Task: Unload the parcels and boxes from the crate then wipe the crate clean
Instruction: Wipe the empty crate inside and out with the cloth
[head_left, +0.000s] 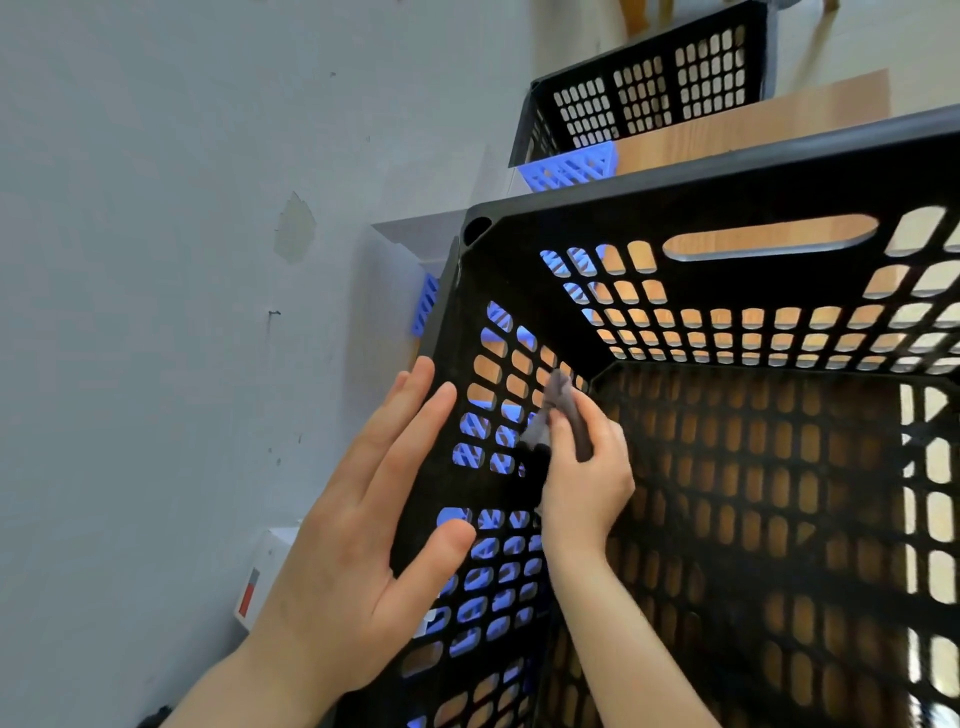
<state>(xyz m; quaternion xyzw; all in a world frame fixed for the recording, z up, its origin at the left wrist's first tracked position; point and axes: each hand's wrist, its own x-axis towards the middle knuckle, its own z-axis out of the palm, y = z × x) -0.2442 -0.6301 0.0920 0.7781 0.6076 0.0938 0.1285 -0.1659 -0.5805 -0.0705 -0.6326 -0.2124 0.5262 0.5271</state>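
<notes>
Black crate (727, 192) fills right of frame, no parcels visible inside; unloading apparently done. Right hand (587, 478), frame centre, pinches grey cloth (566, 400) against left inner wall. Left hand (363, 545), fingers straight, braces that wall. Wiping unfinished.

1. A pale grey-blue wall (156, 260) fills the left side, scuffed and marked, with one patch of peeled paint (295, 227).
2. A wood-grain surface (769, 122) runs toward the top right under soft, even light.
3. Beyond it lie pale floor (893, 36) and light wooden furniture legs (636, 18).
4. A white box (262, 577) with a red mark sits low beside the wall.
</notes>
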